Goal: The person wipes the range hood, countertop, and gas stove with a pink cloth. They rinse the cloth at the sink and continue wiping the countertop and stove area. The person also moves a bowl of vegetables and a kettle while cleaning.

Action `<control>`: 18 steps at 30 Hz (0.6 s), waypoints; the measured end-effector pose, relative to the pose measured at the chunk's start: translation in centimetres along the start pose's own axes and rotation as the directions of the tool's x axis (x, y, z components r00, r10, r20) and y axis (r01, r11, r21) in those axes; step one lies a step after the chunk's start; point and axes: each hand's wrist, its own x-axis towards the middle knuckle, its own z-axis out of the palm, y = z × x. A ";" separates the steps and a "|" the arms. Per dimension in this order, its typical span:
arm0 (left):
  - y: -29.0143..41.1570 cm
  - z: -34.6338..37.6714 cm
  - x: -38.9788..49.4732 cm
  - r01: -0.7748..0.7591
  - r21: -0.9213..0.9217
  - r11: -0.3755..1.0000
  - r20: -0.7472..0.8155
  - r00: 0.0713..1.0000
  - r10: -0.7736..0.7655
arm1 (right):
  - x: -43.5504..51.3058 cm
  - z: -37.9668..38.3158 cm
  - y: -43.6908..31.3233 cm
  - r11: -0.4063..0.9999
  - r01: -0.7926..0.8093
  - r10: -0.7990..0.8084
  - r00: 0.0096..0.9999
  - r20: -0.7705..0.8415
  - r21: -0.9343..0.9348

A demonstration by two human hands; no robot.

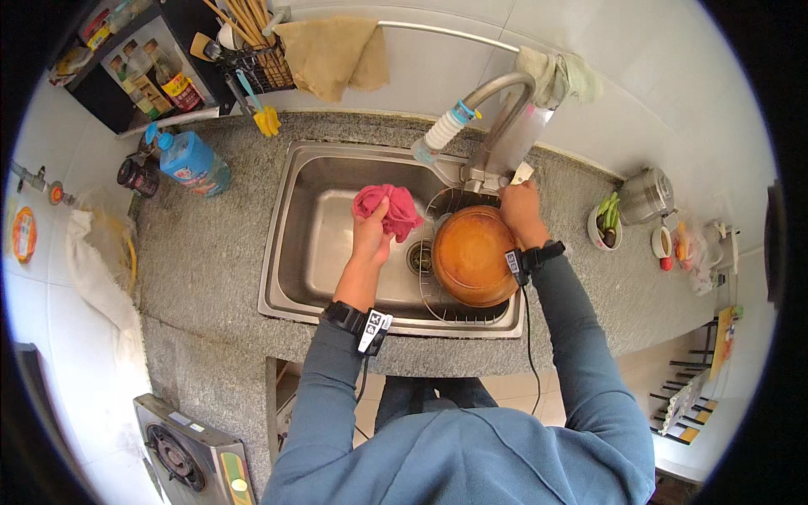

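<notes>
My left hand (374, 235) grips a bunched pink cloth (387, 211) above the stainless steel sink (328, 230). At the base of the faucet (499, 136), my right hand (522, 211) has its fingers curled beside the fittings. A small whitish piece (522, 173) shows just past those fingers; whether they hold it or the faucet's handle is unclear. Below that hand, an orange-brown pot (475, 255) lies bottom up in a wire drain rack (435, 303) over the sink's right part. The sink drain (420, 257) is partly covered by the rack. No running water is visible.
A blue pump bottle (194, 163) and a dark jar (137, 177) stand on the left counter (202, 265). To the right are a bowl of green vegetables (605, 221) and a metal container (645, 194). A gas stove (196, 454) sits lower left. Towels (334, 57) hang behind.
</notes>
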 end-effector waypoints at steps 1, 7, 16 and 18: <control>0.1 0.4 0.6 0.009 -0.004 1.000 0.025 1.000 -0.009 | 0.0 0.0 -0.2 1.000 0.012 -0.012 0.999 0.052 0.010; 1.0 1.9 2.9 0.011 -0.018 1.000 0.097 0.995 -0.010 | 0.7 -2.6 -1.1 0.999 0.020 -0.012 0.973 0.231 -0.032; 0.1 2.5 3.2 -0.102 0.156 0.982 0.095 0.992 0.088 | 4.0 -7.8 -13.1 0.297 -0.054 -0.141 0.985 0.100 0.953; 0.5 1.6 2.7 -0.025 0.239 0.971 0.051 0.999 0.013 | 4.6 -6.4 -14.9 0.111 -0.245 -0.163 0.951 0.261 0.963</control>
